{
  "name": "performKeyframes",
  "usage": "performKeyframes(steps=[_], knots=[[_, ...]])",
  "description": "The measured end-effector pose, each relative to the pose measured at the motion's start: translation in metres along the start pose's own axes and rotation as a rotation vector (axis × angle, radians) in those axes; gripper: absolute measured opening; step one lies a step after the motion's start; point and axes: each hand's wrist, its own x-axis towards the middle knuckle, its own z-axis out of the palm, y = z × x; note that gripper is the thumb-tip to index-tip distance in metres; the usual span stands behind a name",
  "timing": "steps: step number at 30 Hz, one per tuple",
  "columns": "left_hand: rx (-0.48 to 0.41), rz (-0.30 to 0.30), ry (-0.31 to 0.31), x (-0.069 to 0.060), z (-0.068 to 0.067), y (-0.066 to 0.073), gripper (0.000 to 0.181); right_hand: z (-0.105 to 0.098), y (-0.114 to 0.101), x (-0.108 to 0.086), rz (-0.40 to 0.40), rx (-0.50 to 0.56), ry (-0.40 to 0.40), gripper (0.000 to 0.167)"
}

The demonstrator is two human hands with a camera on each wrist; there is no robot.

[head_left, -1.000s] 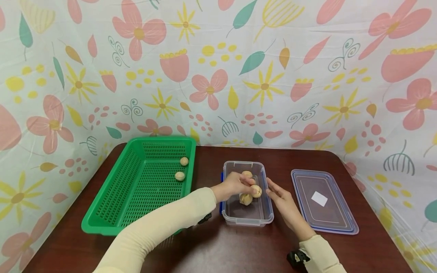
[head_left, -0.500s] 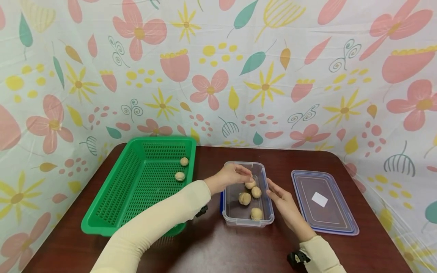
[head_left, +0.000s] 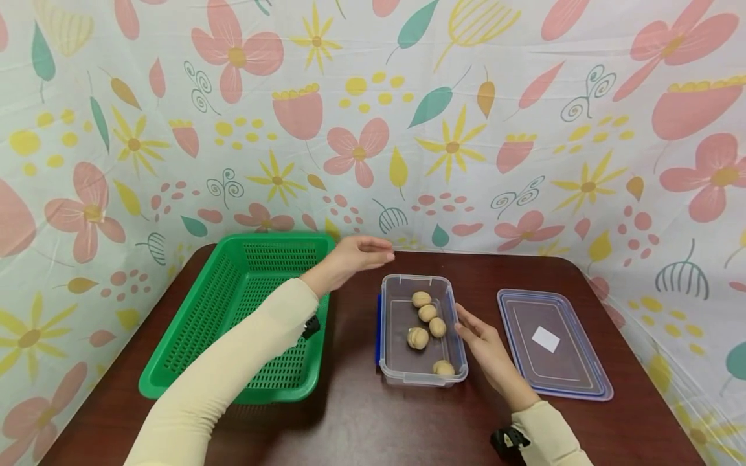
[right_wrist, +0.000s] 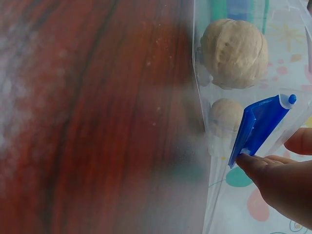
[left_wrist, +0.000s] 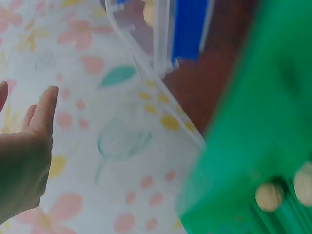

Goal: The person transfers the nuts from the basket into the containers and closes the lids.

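Over the table between basket and box, my left hand (head_left: 354,259) is raised with its fingers extended and no object seen in it. The left wrist view has that hand (left_wrist: 27,156) at the left edge. My right hand (head_left: 489,355) stays at the right side of a clear plastic box (head_left: 399,369). In the right wrist view, its fingertips touch a blue latch (right_wrist: 261,124) on the box. Several walnuts (head_left: 417,338) lie inside the box, one near its front right corner. Two walnuts (left_wrist: 269,196) sit in the green basket; my left arm hides them in the head view.
The green slotted basket (head_left: 274,238) takes up the left of the dark wooden table (head_left: 373,427). A clear lid (head_left: 524,323) with a blue rim and white label lies right of the box. Floral cloth (head_left: 361,77) hangs behind the table.
My left hand has left the box and moved up and left, out over the table. The walnuts inside have spread out, one rolling toward the front right. My right hand has stayed put.
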Motion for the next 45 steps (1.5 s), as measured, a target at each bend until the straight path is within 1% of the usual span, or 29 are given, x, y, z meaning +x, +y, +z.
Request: performKeyframes(steps=[4, 9, 11, 15, 18, 20, 26, 30, 34, 39, 45], knots=[[-0.026, 0.016, 0.054, -0.002, -0.027, -0.001, 0.038, 0.000, 0.000, 0.001, 0.001, -0.006, 0.000, 0.051], [-0.023, 0.023, 0.116, -0.003, -0.059, -0.010, 0.041, 0.000, -0.002, 0.001, 0.016, -0.012, -0.004, 0.051], [-0.040, 0.026, 0.135, -0.004, -0.070, -0.016, 0.042, 0.000, -0.002, 0.000, 0.017, -0.016, -0.004, 0.051], [-0.070, 0.027, 0.188, -0.006, -0.088, -0.028, 0.044, 0.000, -0.003, 0.000, 0.015, -0.023, -0.003, 0.051], [-0.057, 0.016, 0.230, -0.006, -0.098, -0.036, 0.045, -0.001, -0.003, -0.001, 0.021, -0.025, -0.006, 0.051], [-0.050, 0.005, 0.262, -0.005, -0.103, -0.041, 0.045, -0.001, -0.003, -0.001, 0.022, -0.025, -0.008, 0.051], [-0.006, -0.024, 0.324, -0.001, -0.115, -0.056, 0.048, -0.001, -0.003, -0.001, 0.016, -0.024, -0.003, 0.051], [0.040, -0.070, 0.361, 0.001, -0.122, -0.068, 0.045, -0.001, -0.002, -0.001, 0.019, -0.024, -0.005, 0.051], [0.112, -0.112, 0.377, 0.002, -0.128, -0.079, 0.044, -0.002, -0.002, 0.000, 0.021, -0.026, -0.004, 0.051], [0.196, -0.135, 0.399, 0.000, -0.129, -0.088, 0.042, -0.002, -0.002, 0.000, 0.017, -0.027, -0.003, 0.050], [0.297, -0.161, 0.395, -0.001, -0.125, -0.097, 0.040, -0.002, -0.003, -0.002, 0.027, -0.029, -0.010, 0.051]])
